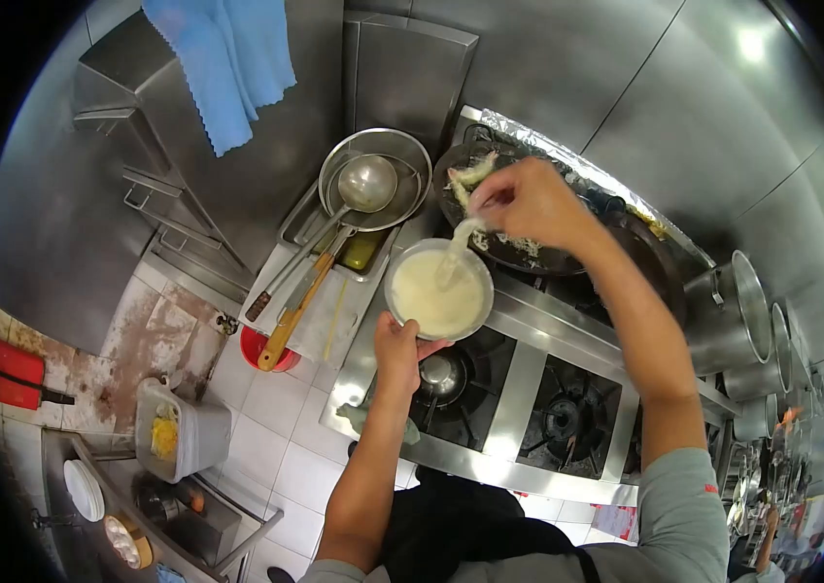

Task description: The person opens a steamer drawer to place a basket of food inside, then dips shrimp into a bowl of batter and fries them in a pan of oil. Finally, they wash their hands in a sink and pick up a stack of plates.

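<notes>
My left hand (400, 352) grips the rim of a bowl (394, 291) full of pale, creamy batter (431, 293). Above that bowl, my right hand (529, 206) pinches a batter-coated piece of food (461, 248). The piece hangs down, its lower end at the batter, and is blurred by motion. Just behind the bowl sits a dark wok (446, 189) on the stove. In it lie a battered piece with a pinkish end (473, 173) and loose pale crumbs (521, 250), partly covered by my right hand.
Left of the bowl, a ladle (367, 185) rests in a strainer (332, 160) over a tray of yellow oil (363, 250). Long wooden-handled tools (295, 309) lie alongside. Gas burners (567, 418) fill the stove's front. Large pots (723, 311) stand right; a grey bin (188, 432) is at lower left.
</notes>
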Demonstrator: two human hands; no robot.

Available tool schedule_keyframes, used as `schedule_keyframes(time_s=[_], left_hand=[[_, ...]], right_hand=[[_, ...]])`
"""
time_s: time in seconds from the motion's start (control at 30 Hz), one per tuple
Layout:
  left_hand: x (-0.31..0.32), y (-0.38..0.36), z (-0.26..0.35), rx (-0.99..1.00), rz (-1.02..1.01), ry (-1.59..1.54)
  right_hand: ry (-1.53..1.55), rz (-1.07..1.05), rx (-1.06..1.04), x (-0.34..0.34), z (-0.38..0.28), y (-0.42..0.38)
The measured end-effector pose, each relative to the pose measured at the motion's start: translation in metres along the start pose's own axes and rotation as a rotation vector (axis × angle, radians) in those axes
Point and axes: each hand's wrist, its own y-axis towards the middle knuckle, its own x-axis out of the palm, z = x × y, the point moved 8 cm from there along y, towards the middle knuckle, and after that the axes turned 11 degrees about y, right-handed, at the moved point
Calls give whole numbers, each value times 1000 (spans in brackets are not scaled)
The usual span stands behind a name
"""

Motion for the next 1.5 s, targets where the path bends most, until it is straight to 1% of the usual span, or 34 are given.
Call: schedule_keyframes(time_s=[0.03, 0.1, 0.23, 0.3, 0.37, 0.43, 0.47, 0.53, 0.6, 0.67, 0.73, 0.77, 0.83, 0.9, 0.93, 0.97, 1.0, 1.03, 1.1, 1.13, 1.17, 1.2, 1.23, 1.3, 1.37, 1.4, 1.43, 1.47, 1.5], left_hand=[[8, 1, 2, 2, -3, -1], [30, 7, 7, -16, -48, -15], [60, 19, 4, -19, -118, -10], [67, 22, -1, -29, -106, -12], [70, 23, -7, -34, -89, -16], [65, 20, -14, -65, -58, 12], [64, 17, -14, -59, -80, 23], [57, 7, -14, -47, -59, 4], [47, -3, -16, -32, -30, -17], [27, -13, -22, -51, 55, 43], [12, -24, -26, -15, 101, 39], [4, -29, -26, 11, 137, 38], [-6, -40, -25, -3, 193, 53], [-12, -48, -25, -12, 187, 68], [-16, -51, -25, -7, 199, 66], [-19, -53, -26, -3, 200, 64], [-22, -55, -28, -3, 197, 67], [-25, -57, -30, -11, 201, 70], [-27, -59, -33, -9, 208, 60], [-26, -61, -35, -45, 194, 86], [-26, -61, -37, -39, 200, 98], [-23, -61, -38, -17, 139, 66], [-20, -64, -36, -9, 139, 38], [-23, -65, -44, -88, 153, 66], [-21, -69, -45, -97, 128, 6], [-21, -71, -45, -94, 122, -1], [-21, -73, -45, -87, 101, -19], [-21, -75, -46, -78, 82, -36], [-22, -76, -50, -72, 76, -42]], right_hand=[[62, 9, 30, -12, 4, 5], [-34, 4, 86, -38, 6, 13], [-63, 71, 149, -87, 21, 29], [-128, 141, 147, -112, 31, 39], [-125, 153, 158, -127, 48, 50], [-154, 151, 188, -135, 79, 62], [-156, 151, 180, -133, 93, 66], [-216, 128, 142, -124, 119, 74], [-199, 143, 145, -113, 167, 84], [-175, 153, 148, -103, 214, 91], [-90, 138, 239, -99, 265, 94], [-80, 128, 225, -96, 288, 96], [4, 153, 313, -96, 338, 89], [-136, 208, 362, -100, 362, 77], [-132, 198, 354, -99, 378, 75], [-299, 369, 233, -111, 397, 71], [-465, 541, 115, -123, 403, 60], [-473, 539, 116, -130, 404, 57], [-461, 557, 72, -139, 356, 45], [-388, 540, 85, -138, 327, 38], [-310, 513, 100, -132, 299, 31], [-149, 423, 77, -119, 271, 25], [16, 335, 55, -100, 244, 18], [79, 185, 3, -51, 176, -11], [-79, 35, 11, 3, 109, -46], [41, -69, 81, 34, 89, -61], [41, -176, 179, 64, 78, -74], [24, -247, 70, 90, 66, -85], [-1, -295, 79, 116, 63, -95]])
